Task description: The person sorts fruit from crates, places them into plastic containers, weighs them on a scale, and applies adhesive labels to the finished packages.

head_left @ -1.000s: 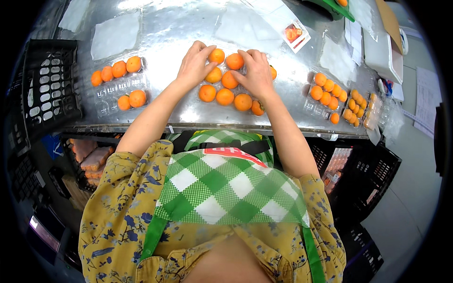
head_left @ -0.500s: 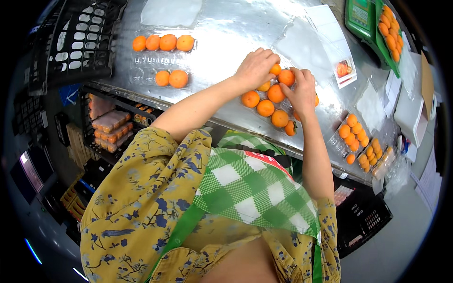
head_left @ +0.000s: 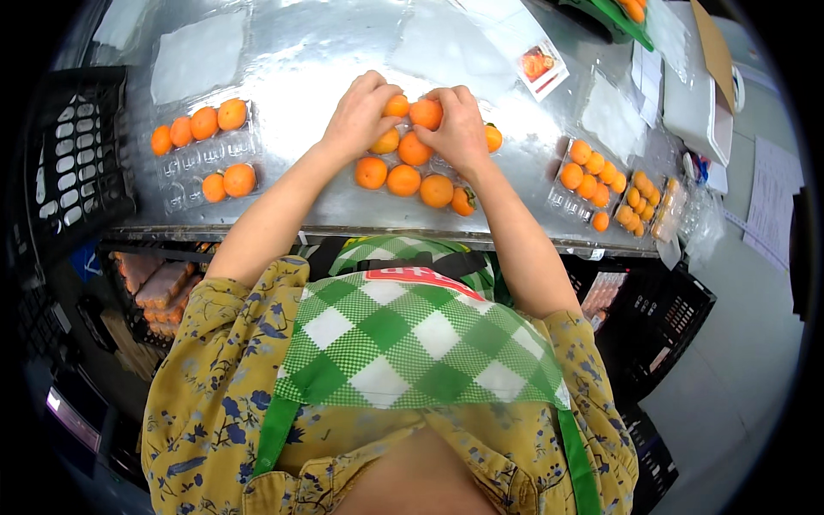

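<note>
Left hand (head_left: 356, 116) fingers curl onto a mandarin (head_left: 396, 106); right hand (head_left: 461, 129) clamps another mandarin (head_left: 425, 113), both touching above clear tray (head_left: 412, 176).

Shiny metal bench (head_left: 283, 77) under bright light

Black plastic crates (head_left: 73, 163) stand at its left end and beneath its right end; grey floor (head_left: 730, 378) lies to the right.

Small orange mandarins (head_left: 403, 178) lying in rows in a clear tray, twelve o'clock of the apron.
</note>
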Demonstrator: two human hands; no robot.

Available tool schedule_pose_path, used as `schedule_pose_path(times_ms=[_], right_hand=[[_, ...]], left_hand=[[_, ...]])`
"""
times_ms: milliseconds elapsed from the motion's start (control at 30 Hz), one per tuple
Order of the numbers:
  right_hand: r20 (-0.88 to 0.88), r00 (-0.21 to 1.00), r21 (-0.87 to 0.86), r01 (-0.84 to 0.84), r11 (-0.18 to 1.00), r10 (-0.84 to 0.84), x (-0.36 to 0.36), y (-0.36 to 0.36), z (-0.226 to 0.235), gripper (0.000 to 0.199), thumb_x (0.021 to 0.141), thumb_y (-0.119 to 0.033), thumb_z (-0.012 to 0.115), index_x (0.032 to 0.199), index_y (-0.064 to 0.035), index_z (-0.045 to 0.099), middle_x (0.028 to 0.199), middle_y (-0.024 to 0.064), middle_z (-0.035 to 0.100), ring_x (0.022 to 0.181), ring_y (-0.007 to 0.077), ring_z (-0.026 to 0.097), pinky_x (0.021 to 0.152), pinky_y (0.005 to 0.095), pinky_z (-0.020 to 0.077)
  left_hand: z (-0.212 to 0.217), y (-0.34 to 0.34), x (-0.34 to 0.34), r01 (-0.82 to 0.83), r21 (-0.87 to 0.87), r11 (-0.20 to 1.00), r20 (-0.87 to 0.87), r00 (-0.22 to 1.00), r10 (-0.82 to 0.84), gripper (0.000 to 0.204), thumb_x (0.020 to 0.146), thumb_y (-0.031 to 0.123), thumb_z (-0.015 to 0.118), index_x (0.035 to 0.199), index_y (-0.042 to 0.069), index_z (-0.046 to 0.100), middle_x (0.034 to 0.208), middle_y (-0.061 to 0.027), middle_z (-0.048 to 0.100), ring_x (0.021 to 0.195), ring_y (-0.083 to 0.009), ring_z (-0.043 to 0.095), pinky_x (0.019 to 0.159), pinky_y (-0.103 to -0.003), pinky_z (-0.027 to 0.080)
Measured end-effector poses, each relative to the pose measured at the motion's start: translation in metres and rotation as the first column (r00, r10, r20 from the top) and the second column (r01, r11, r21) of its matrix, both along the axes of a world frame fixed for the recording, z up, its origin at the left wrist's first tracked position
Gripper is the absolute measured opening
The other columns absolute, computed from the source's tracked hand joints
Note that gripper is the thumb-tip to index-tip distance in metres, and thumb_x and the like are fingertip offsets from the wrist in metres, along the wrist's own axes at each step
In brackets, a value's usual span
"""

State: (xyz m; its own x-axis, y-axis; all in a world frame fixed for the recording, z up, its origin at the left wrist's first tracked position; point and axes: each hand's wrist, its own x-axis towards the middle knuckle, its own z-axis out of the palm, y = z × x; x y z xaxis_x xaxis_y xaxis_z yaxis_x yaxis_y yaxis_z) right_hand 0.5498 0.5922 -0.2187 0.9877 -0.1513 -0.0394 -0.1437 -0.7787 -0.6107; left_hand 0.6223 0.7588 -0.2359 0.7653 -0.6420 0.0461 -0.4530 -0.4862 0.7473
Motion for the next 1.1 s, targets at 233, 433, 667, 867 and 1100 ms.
schedule_pose_path(times_ms=[233, 433, 667, 867, 1100], right_hand=[[0.083, 0.996, 0.134, 0.006, 0.991, -0.017, -0.012, -0.010, -0.006, 0.045, 0.064, -0.014, 0.074, 0.106, -0.0065, 0.058, 0.096, 0.0092, 0.051, 0.089, 0.0216, 0.053, 0.076, 0.0300, 0.0478], [-0.337, 0.925, 0.902, 0.371, 0.223, -0.175, -0.019, -0.016, 0.012, 0.037, 0.077, -0.017, 0.067, 0.110, -0.0040, 0.056, 0.106, 0.0093, 0.057, 0.093, 0.0189, 0.056, 0.081, 0.0327, 0.0470], [-0.456, 0.889, 0.845, 0.422, -0.329, -0.033, -0.030, -0.011, 0.030, 0.035, 0.086, -0.034, 0.057, 0.104, -0.0040, 0.054, 0.094, 0.0089, 0.061, 0.082, 0.0175, 0.059, 0.071, 0.0303, 0.0487], [-0.534, 0.846, 0.843, 0.533, -0.076, 0.010, -0.031, -0.001, 0.039, 0.042, 0.086, -0.042, 0.057, 0.101, -0.0038, 0.053, 0.085, 0.0082, 0.060, 0.067, 0.0144, 0.059, 0.066, 0.0270, 0.0489], [-0.479, 0.870, 0.782, 0.482, 0.394, -0.114, -0.036, -0.004, 0.066, 0.044, 0.083, -0.040, 0.061, 0.102, -0.0008, 0.055, 0.084, 0.0060, 0.059, 0.074, 0.0115, 0.058, 0.068, 0.0256, 0.0468]], left_hand=[[0.001, 0.001, -0.002, -0.082, -0.074, 0.994, -0.024, 0.996, 0.080, 0.031, 0.067, 0.008, 0.071, 0.095, 0.005, 0.059, 0.093, -0.0083, 0.055, 0.091, -0.0260, 0.052, 0.079, -0.034, 0.045], [0.025, 0.007, -0.015, -0.499, -0.340, 0.797, -0.777, 0.627, 0.061, 0.027, 0.079, 0.010, 0.067, 0.103, 0.003, 0.057, 0.101, -0.0072, 0.061, 0.090, -0.0172, 0.059, 0.081, -0.031, 0.048], [0.051, 0.015, -0.028, -0.558, -0.371, 0.742, -0.927, 0.182, -0.327, 0.016, 0.084, 0.015, 0.058, 0.096, 0.007, 0.053, 0.091, -0.0050, 0.058, 0.089, -0.0151, 0.058, 0.075, -0.028, 0.048], [0.061, 0.000, -0.048, -0.173, -0.260, 0.950, -0.484, 0.874, 0.027, 0.045, 0.074, 0.009, 0.069, 0.116, 0.008, 0.052, 0.102, -0.0053, 0.053, 0.089, -0.0119, 0.056, 0.076, -0.026, 0.048], [0.064, -0.007, -0.053, -0.444, -0.391, 0.806, -0.821, 0.564, -0.087, 0.045, 0.080, 0.016, 0.068, 0.120, 0.008, 0.050, 0.096, -0.0042, 0.057, 0.082, -0.0103, 0.058, 0.067, -0.024, 0.048]])
